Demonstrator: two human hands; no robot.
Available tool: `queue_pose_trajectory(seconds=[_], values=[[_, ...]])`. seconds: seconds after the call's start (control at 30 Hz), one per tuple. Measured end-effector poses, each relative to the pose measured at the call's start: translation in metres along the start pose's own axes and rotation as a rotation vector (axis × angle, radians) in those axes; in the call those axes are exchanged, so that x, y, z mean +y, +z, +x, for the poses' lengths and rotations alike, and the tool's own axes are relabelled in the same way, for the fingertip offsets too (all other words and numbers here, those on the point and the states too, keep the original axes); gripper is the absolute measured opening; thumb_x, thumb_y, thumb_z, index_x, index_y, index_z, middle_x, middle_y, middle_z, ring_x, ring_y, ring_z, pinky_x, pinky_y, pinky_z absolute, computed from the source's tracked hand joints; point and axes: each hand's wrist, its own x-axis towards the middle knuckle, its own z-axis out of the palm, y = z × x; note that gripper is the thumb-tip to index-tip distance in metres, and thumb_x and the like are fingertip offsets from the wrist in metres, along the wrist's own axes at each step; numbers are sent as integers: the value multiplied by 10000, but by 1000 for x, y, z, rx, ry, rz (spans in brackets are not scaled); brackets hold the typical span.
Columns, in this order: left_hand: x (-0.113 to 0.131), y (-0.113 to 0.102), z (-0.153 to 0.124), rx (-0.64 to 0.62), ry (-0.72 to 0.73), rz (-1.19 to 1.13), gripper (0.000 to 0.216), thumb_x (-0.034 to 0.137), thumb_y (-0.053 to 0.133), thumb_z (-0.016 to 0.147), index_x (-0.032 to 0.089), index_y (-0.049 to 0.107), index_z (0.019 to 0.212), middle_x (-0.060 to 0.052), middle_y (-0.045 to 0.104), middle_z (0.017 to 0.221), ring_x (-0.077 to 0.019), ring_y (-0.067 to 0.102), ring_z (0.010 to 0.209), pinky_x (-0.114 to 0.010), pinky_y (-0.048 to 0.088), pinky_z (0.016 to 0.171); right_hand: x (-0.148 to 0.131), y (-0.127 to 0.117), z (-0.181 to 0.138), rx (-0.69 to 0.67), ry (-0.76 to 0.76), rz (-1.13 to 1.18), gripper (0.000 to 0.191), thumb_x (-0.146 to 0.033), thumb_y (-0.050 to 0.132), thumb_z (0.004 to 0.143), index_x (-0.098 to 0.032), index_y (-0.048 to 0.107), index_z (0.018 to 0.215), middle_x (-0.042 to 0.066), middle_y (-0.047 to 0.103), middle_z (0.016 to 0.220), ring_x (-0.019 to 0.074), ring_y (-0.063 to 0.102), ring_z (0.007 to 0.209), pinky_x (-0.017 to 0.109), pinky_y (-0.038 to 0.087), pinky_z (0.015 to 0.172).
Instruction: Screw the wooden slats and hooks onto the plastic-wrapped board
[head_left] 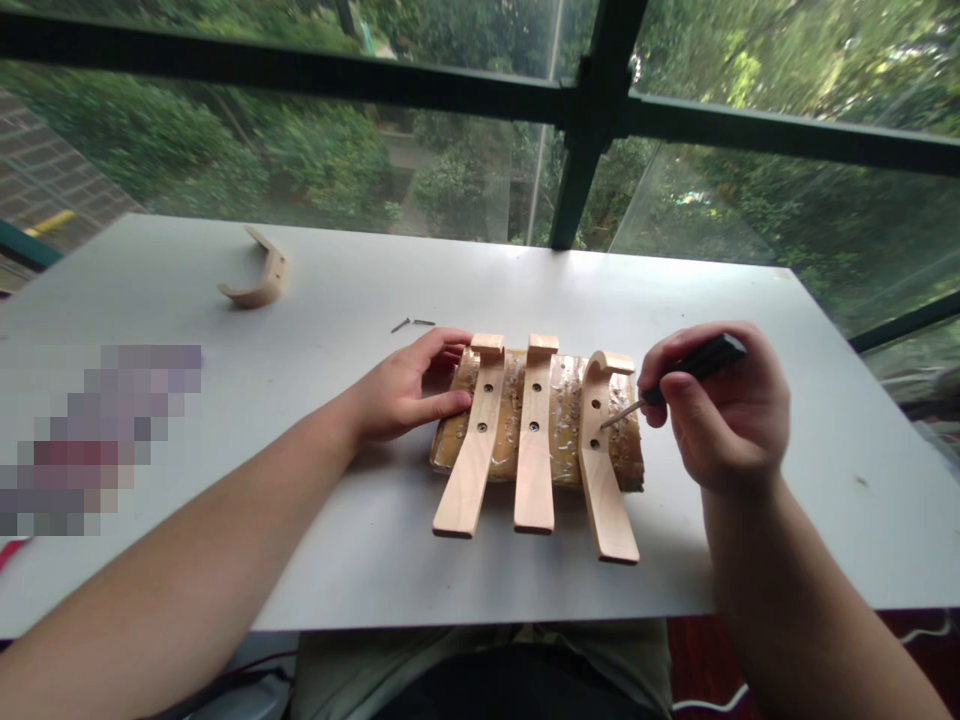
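A brown block wrapped in clear tape point(504, 450) lies on the table, its surface pitted with small holes. Three pale wooden hooks rest across it: a left hook point(480, 445), a middle hook point(535, 450) and a right hook point(600, 475), which sits at a slant. Screw heads show in both holes of the left and middle hooks; on the right one, a screw shows in the lower hole. My left hand point(420, 385) grips the block's left end. In my right hand point(724, 410) is a black-handled screwdriver point(701, 365), its tip near the right hook's lower screw.
Two loose screws point(412, 323) lie behind the block. Another wooden hook point(262, 278) stands at the back left of the white table point(337, 570). A blurred-out patch point(112, 430) covers something at the left. Windows with a dark frame point(592, 110) rise beyond the table.
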Motion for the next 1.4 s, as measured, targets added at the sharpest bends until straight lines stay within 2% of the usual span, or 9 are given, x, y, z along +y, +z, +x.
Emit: queue_pose_trajectory(seconds=[0.1,0.3,0.5,0.63,0.7,0.83,0.93,1.0,1.4], values=[[0,0,0,3,1,-1,660,425,722,788,221,438,1348,-125,587,1311,-297,583,1207,-384,507,998,1,0,1,20,-26,12,149,-182,661,827,-184,582,954,49,609,777,152,551,574,311,421,429],[-1,0,0,10,-9,1,672,439,723,784,227,436,1354,-124,581,1317,-298,578,1215,-389,503,1012,3,0,0,-50,5,34,137,-192,649,839,-198,572,953,45,613,783,155,561,573,295,416,402],[-2,-1,-1,6,-17,-5,682,440,728,778,232,433,1356,-118,581,1313,-299,581,1204,-391,491,1023,6,5,0,91,-69,-41,140,-230,663,830,-217,568,933,37,603,795,154,555,615,303,429,464],[-1,-1,-1,3,-27,3,697,437,731,775,228,427,1366,-129,584,1305,-306,579,1198,-393,506,997,6,3,4,315,-173,-40,73,-220,599,865,-255,538,881,-15,496,660,147,468,541,314,355,478],[-1,-1,0,8,-31,4,705,437,739,766,229,432,1366,-131,584,1307,-311,580,1195,-394,511,990,7,-1,6,357,-175,-78,81,-213,583,875,-269,525,874,-29,460,647,143,445,516,328,371,500],[0,-1,0,1,-38,7,696,432,733,772,234,429,1366,-125,588,1304,-311,571,1207,-392,506,998,13,-6,6,171,53,-294,29,-222,583,877,-239,593,898,7,602,809,127,502,523,324,394,496],[0,-1,-1,-6,-34,16,684,425,725,782,229,420,1362,-124,582,1303,-303,570,1201,-382,506,990,19,-6,1,-18,184,-524,184,-198,524,892,-243,632,1035,27,671,946,125,553,595,304,427,544],[0,-1,-1,-8,-30,15,678,422,723,786,225,420,1359,-125,583,1298,-300,574,1193,-379,506,985,21,-6,0,-86,193,-625,232,-176,527,875,-252,642,1062,18,684,926,142,589,676,302,456,612],[-1,-2,0,-2,-36,34,702,428,742,763,240,432,1364,-111,595,1289,-298,584,1183,-370,499,996,26,-2,1,-110,167,-659,183,-194,567,844,-221,701,967,23,719,847,174,648,746,295,491,669]])
